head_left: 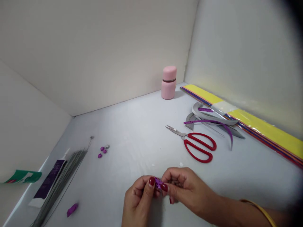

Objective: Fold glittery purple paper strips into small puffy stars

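Note:
At the near middle of the table, my left hand and my right hand come together over a small piece of shiny purple paper strip. Each hand pinches it between thumb and forefinger, and part of it is hidden behind the fingers. Past my right hand lie scissors with red handles. Beyond them a loose purple strip curls over several grey strips. To the left sit several tiny purple folded stars beside a silvery one.
A pink flask stands near the back corner. Along the right wall lies a plastic-wrapped pack of coloured sheets. On the left are a bundle of grey wires, a purple-and-white tube and a crumpled purple piece.

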`<state>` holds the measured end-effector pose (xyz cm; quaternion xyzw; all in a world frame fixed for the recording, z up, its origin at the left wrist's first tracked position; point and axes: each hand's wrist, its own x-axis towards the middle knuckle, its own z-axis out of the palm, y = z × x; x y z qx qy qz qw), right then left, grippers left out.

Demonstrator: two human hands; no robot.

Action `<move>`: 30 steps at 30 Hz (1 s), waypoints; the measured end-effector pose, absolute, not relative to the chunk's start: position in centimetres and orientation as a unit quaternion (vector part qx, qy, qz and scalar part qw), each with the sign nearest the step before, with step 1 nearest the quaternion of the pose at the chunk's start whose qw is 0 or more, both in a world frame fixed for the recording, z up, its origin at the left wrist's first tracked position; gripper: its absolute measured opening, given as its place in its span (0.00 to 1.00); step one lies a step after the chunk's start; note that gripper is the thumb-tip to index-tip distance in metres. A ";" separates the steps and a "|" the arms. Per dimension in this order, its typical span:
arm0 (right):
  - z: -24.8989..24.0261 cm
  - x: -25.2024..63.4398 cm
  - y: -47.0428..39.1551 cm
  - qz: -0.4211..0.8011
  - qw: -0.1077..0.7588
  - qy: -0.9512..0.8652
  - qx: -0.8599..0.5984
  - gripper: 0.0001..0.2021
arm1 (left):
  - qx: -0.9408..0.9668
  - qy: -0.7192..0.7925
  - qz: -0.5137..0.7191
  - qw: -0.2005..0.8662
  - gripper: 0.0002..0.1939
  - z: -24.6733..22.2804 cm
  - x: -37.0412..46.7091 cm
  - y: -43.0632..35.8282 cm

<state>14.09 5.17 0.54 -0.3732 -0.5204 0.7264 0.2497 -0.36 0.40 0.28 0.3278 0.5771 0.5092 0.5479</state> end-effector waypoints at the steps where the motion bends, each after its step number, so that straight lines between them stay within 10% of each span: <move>1: 0.6 14.1 5.3 0.738 0.255 -0.504 -0.370 0.09 | 0.309 0.569 0.518 0.559 0.11 0.3 -0.4 0.4; 30: 0.0 14.4 5.6 0.715 0.299 -0.512 -0.370 0.11 | 0.198 0.574 0.534 0.589 0.13 0.2 -0.4 0.9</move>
